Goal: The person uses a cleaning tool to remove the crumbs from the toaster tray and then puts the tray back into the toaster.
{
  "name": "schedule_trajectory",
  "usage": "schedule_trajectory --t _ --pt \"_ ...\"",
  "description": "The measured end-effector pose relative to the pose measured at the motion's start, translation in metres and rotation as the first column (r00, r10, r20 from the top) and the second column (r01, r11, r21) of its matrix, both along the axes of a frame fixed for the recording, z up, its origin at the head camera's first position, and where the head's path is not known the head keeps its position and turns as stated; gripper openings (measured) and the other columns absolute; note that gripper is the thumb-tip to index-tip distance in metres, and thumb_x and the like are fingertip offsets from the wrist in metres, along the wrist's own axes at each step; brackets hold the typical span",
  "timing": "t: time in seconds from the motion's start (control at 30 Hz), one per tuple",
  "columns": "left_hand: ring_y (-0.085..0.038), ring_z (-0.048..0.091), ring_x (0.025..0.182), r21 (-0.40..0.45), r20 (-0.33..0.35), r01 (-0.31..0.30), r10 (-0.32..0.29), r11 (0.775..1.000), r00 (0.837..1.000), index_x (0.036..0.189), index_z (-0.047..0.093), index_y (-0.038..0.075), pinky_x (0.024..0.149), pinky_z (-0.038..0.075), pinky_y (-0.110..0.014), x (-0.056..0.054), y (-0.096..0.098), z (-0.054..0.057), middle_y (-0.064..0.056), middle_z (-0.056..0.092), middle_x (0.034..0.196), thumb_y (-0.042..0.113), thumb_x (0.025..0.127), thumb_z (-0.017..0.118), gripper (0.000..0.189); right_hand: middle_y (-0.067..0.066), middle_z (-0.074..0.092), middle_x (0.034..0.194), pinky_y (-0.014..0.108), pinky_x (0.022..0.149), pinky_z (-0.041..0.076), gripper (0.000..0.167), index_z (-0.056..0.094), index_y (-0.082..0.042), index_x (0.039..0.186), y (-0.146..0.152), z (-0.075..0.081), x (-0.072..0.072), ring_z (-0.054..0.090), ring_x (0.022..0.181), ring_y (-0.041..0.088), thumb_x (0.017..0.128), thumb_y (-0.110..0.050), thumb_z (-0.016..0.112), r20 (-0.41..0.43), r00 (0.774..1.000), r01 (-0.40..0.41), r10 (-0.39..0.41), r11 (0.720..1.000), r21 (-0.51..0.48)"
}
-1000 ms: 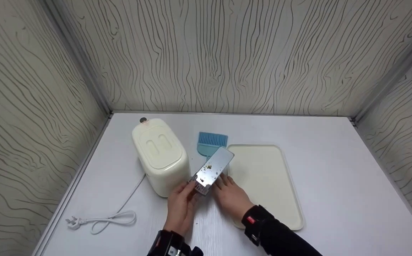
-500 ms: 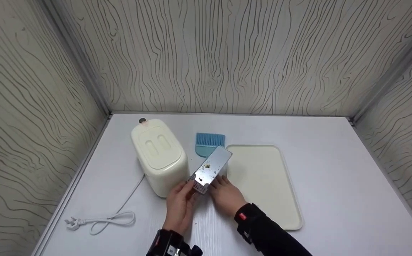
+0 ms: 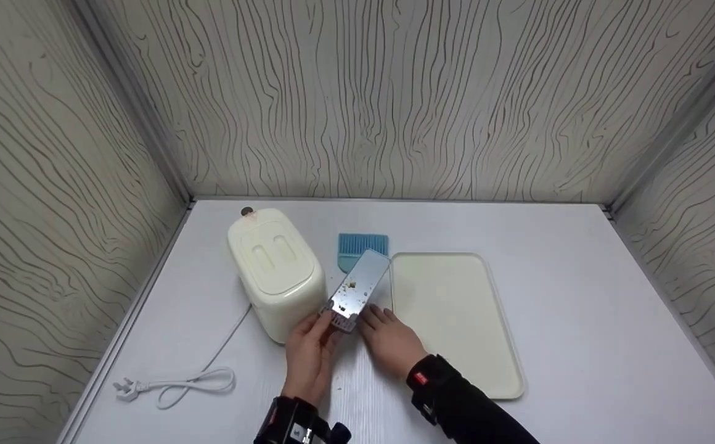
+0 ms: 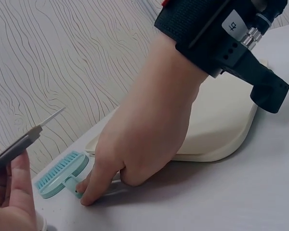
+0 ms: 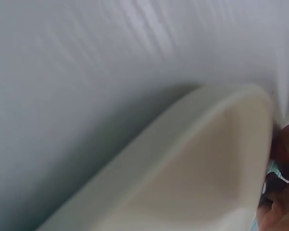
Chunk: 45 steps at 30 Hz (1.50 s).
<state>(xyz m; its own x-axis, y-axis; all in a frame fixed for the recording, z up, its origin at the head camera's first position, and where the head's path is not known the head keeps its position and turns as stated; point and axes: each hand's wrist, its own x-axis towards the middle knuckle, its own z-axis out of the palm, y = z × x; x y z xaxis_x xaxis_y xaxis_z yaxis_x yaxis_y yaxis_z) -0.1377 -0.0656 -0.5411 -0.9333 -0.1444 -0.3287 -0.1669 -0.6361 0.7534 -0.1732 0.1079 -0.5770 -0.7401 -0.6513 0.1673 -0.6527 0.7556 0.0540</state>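
In the head view my left hand (image 3: 308, 361) pinches one end of a shiny metal crumb tray (image 3: 365, 271), thumb on top. The tray slants up and to the right, with brown crumbs scattered on its face. The left wrist view shows this crumb tray (image 4: 17, 149) edge-on, above the table. My right hand (image 3: 392, 346) is low at the table, its fingers round the handle of a small blue brush (image 3: 362, 245). Bristles of that brush (image 4: 62, 174) point away from me; most of its handle is hidden by fingers and crumb tray.
A cream toaster (image 3: 277, 262) with a lid on top stands left of the hands. Its white cord and plug (image 3: 128, 388) lie at the front left. Right of my right hand is a flat cream tray (image 3: 450, 308) with a raised rim. Patterned walls enclose the table.
The brush has slid slightly left with my right hand, which has shifted left off the cream tray's edge. My left hand has brought the crumb tray a little left and turned it more upright in view.
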Motion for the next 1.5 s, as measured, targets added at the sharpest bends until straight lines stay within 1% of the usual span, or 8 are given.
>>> schedule_trajectory --t 0.17,0.3,0.43,0.63,0.73,0.97,1.23,1.5 --pt "-0.019 0.063 0.109 -0.009 0.018 -0.020 0.020 1.000 1.000 0.137 0.047 -0.013 0.094 0.056 -0.029 -0.0016 -0.0002 -0.0020 -0.017 0.061 0.127 0.011 0.103 0.060 0.044 0.016 0.058 0.145 0.048 0.110 0.047 0.040 0.062 -0.002 0.138 0.0001 0.0014 0.0010 0.056 0.132 0.035 0.099 -0.003 0.051 0.019 1.000 0.003 -0.002 1.000 -0.016" --pt "-0.020 0.064 0.110 -0.013 0.021 -0.040 0.040 0.999 0.999 0.137 0.047 -0.012 0.096 0.056 -0.031 -0.0031 0.0008 -0.0038 -0.018 0.060 0.129 0.010 0.102 0.060 0.043 0.018 0.057 0.145 0.048 0.111 0.046 0.041 0.061 -0.001 0.138 -0.0002 0.0014 0.0020 0.056 0.133 0.035 0.099 -0.004 0.050 0.040 0.999 0.007 -0.006 1.000 -0.020" --pt "-0.020 0.064 0.111 -0.023 0.033 -0.054 0.055 0.998 0.998 0.138 0.047 -0.011 0.097 0.055 -0.031 -0.0033 0.0016 -0.0045 -0.019 0.059 0.131 0.010 0.103 0.060 0.043 0.018 0.058 0.143 0.047 0.111 0.047 0.039 0.063 -0.001 0.136 -0.0004 0.0001 0.0020 0.057 0.131 0.036 0.099 -0.005 0.050 0.038 0.999 0.001 0.000 1.000 -0.016" --pt "-0.019 0.065 0.109 -0.021 0.015 -0.069 0.069 0.997 0.997 0.138 0.045 -0.014 0.097 0.056 -0.031 -0.0021 0.0026 -0.0033 -0.019 0.059 0.130 0.009 0.103 0.059 0.044 0.017 0.055 0.147 0.047 0.113 0.044 0.040 0.061 -0.002 0.138 -0.0009 0.0040 0.0041 0.055 0.134 0.035 0.100 -0.006 0.049 0.068 0.998 0.009 -0.010 1.000 0.006" --pt "-0.019 0.066 0.108 -0.014 0.004 -0.071 0.071 0.997 0.997 0.138 0.044 -0.015 0.098 0.056 -0.030 -0.0015 0.0028 -0.0038 -0.020 0.058 0.130 0.009 0.103 0.059 0.045 0.017 0.055 0.147 0.046 0.113 0.045 0.040 0.061 -0.002 0.139 -0.0007 0.0048 0.0050 0.054 0.134 0.034 0.101 -0.005 0.048 0.073 0.997 0.014 -0.015 1.000 0.016" --pt "-0.020 0.066 0.111 0.012 -0.002 -0.077 0.077 0.997 0.997 0.140 0.040 -0.015 0.101 0.054 -0.031 -0.0007 0.0025 -0.0038 -0.023 0.055 0.135 0.008 0.104 0.058 0.047 0.018 0.056 0.145 0.045 0.111 0.047 0.039 0.061 -0.001 0.138 -0.0001 0.0055 0.0057 0.056 0.133 0.034 0.101 -0.004 0.049 0.050 0.999 0.007 -0.008 1.000 0.016" --pt "-0.021 0.065 0.112 0.014 0.010 -0.079 0.079 0.997 0.997 0.140 0.042 -0.014 0.102 0.054 -0.032 -0.0013 0.0017 -0.0031 -0.023 0.055 0.135 0.007 0.103 0.059 0.046 0.020 0.057 0.145 0.045 0.109 0.048 0.039 0.061 0.001 0.137 0.0023 0.0015 0.0048 0.057 0.131 0.034 0.100 -0.004 0.050 0.024 1.000 -0.014 0.014 1.000 -0.004" --pt "-0.021 0.066 0.111 -0.001 0.008 -0.081 0.081 0.997 0.997 0.139 0.043 -0.014 0.100 0.055 -0.032 -0.0027 -0.0011 -0.0038 -0.022 0.057 0.134 0.009 0.104 0.058 0.045 0.020 0.053 0.148 0.046 0.112 0.046 0.041 0.058 0.000 0.141 0.0017 0.0037 0.0056 0.055 0.134 0.034 0.101 -0.004 0.050 0.064 0.998 0.004 -0.005 1.000 0.009"
